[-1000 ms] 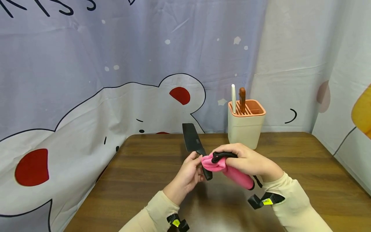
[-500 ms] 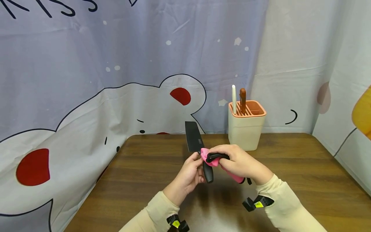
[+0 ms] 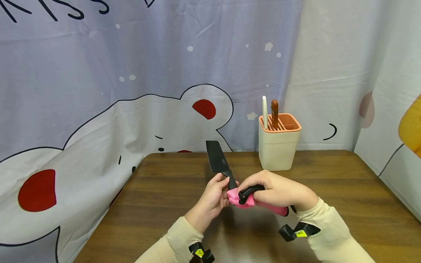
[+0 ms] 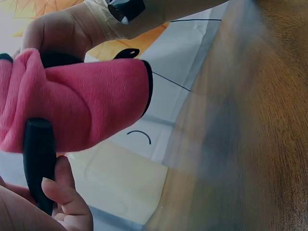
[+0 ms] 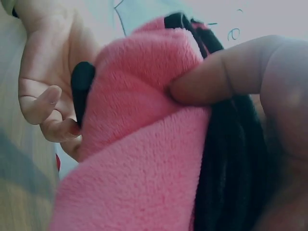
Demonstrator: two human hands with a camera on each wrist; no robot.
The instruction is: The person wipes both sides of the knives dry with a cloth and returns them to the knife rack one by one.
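A black cleaver [image 3: 217, 157] is held up above the table, its blade pointing away and its handle [image 4: 38, 159] toward me. My left hand [image 3: 213, 195] grips it around the upper handle with thumb and fingers. In my right hand [image 3: 279, 190] is a folded pink cloth [image 3: 240, 199] with black edging, pinched between thumb and fingers. The cloth [image 4: 82, 101] lies against the end of the cleaver's handle and hides part of it. In the right wrist view the thumb presses into a fold of the cloth [image 5: 134, 159], and a dark bit of the handle [image 5: 83, 86] shows beside it.
A cream knife block [image 3: 277, 151] with an orange slotted top stands at the back right of the wooden table [image 3: 158, 212]. One white handle [image 3: 264, 111] and one brown handle [image 3: 275, 113] stick up from it. A printed curtain [image 3: 131, 120] hangs behind.
The right hand carried the cloth up and left to the upper handle, then slid it down to the handle's end. The blade shifted slightly right, then back. The left hand stayed put.
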